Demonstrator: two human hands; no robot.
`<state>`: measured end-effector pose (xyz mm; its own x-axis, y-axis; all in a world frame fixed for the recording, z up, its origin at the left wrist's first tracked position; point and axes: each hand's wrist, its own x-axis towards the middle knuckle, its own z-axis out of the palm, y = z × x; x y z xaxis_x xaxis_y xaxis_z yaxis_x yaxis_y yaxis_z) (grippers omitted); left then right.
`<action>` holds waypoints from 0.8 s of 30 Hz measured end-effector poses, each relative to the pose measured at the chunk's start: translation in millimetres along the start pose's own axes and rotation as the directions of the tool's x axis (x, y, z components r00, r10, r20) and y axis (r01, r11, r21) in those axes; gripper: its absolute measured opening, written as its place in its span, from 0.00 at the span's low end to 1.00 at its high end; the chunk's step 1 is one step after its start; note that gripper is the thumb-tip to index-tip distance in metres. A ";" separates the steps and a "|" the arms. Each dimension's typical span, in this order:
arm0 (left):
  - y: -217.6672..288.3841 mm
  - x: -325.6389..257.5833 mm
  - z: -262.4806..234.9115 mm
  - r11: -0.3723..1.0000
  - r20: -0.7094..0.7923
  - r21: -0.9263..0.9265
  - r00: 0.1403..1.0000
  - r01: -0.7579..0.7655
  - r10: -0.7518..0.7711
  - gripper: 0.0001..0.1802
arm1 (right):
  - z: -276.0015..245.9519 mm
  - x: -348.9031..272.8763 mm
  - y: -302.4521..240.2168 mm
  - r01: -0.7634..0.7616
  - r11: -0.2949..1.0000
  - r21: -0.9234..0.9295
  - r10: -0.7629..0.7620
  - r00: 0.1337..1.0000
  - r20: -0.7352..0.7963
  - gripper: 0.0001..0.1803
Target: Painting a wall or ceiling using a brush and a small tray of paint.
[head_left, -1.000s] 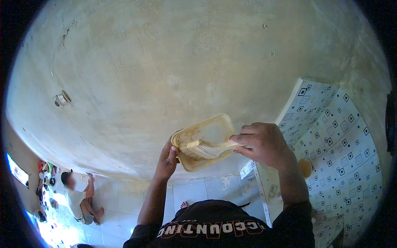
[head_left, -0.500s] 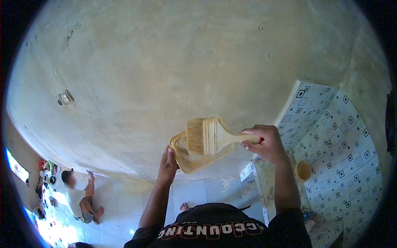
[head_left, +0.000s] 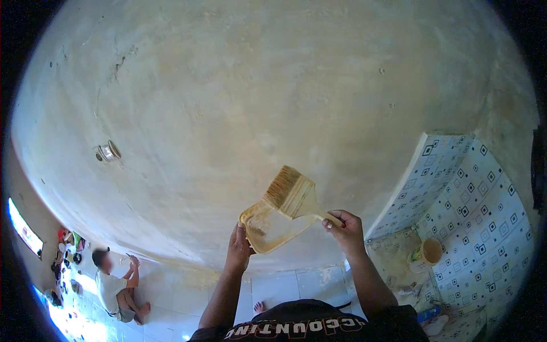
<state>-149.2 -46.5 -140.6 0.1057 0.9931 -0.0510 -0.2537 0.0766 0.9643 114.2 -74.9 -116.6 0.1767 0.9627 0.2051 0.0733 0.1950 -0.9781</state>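
My left hand (head_left: 239, 249) is closed on the left rim of a shallow, cream-coloured paint tray (head_left: 256, 229). Yellowish paint coats the inside of the tray. In my right hand (head_left: 347, 229) is the handle of a wide paintbrush (head_left: 300, 199). The brush is tilted, its tan bristles pointing up and to the left, over the far edge of the tray. Part of the tray is hidden behind the brush. Beyond both stands a patchy beige wall (head_left: 245, 102).
An electrical fitting (head_left: 107, 151) juts from the wall at left. Patterned tiles (head_left: 484, 194) line a recess at right, with a paint-stained bucket (head_left: 427, 255) on its ledge. Far left, another person (head_left: 117, 288) crouches by the wall on the tiled floor (head_left: 182, 293), near scattered items (head_left: 68, 251).
The paintbrush has turned from nearly level to tilted, bristles upward, and no longer lies over the tray's middle. My right hand has moved left and down. The whole view has shifted slightly.
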 end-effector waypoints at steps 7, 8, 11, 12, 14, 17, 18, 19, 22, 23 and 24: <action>33.1 38.1 -60.1 0.999 0.055 0.037 0.998 0.004 -0.006 0.28 | 71.7 13.5 -32.2 0.038 0.978 0.203 -0.023 0.997 -0.073 0.18; 41.4 43.1 -67.3 0.999 0.057 0.034 0.998 0.000 -0.002 0.28 | 83.9 18.3 -40.6 0.019 0.974 0.227 -0.008 0.999 -0.051 0.19; 58.1 55.5 -88.8 0.997 0.038 0.076 0.999 0.006 -0.009 0.34 | 120.9 34.5 -54.8 0.263 0.950 0.169 -0.242 0.961 -0.137 0.10; 61.1 60.0 -100.7 0.998 0.043 0.062 0.999 0.005 -0.008 0.34 | 132.5 36.8 -58.9 0.266 0.949 0.171 -0.246 0.960 -0.130 0.10; 67.2 63.9 -124.5 0.999 0.040 0.045 0.999 -0.001 -0.001 0.34 | 153.6 40.2 -64.6 0.368 0.928 0.060 -0.358 0.924 -0.134 0.10; 76.7 66.5 -148.3 1.000 0.073 -0.028 0.997 -0.007 0.009 0.29 | 177.7 39.5 -51.7 0.359 0.928 -0.098 -0.368 0.924 -0.100 0.11; 79.7 65.9 -154.0 1.000 0.082 -0.001 0.997 -0.001 0.001 0.29 | 185.7 38.5 -44.8 0.364 0.926 -0.097 -0.373 0.923 -0.094 0.11; 82.4 67.6 -161.1 1.000 0.097 0.027 0.995 0.008 -0.011 0.29 | 195.6 38.0 -35.2 0.357 0.933 -0.056 -0.361 0.921 -0.146 0.11; 92.5 70.6 -175.4 0.997 0.109 0.073 0.994 0.011 -0.019 0.29 | 211.7 38.9 -28.2 0.340 0.941 0.004 -0.331 0.919 -0.215 0.12; 97.0 72.4 -178.0 0.997 0.115 0.073 0.993 0.012 -0.020 0.29 | 213.0 44.1 -27.4 0.383 0.923 -0.037 -0.381 0.893 -0.238 0.13; 101.3 74.0 -181.2 0.997 0.115 0.072 0.993 0.002 -0.011 0.29 | 216.7 47.4 -29.9 0.421 0.903 -0.078 -0.427 0.867 -0.258 0.15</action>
<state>-341.2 50.9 -93.9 0.2181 0.9754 -0.0311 -0.1838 0.0724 0.9803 -92.3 5.6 -85.4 0.3748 0.7030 0.6044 0.2174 0.5671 -0.7944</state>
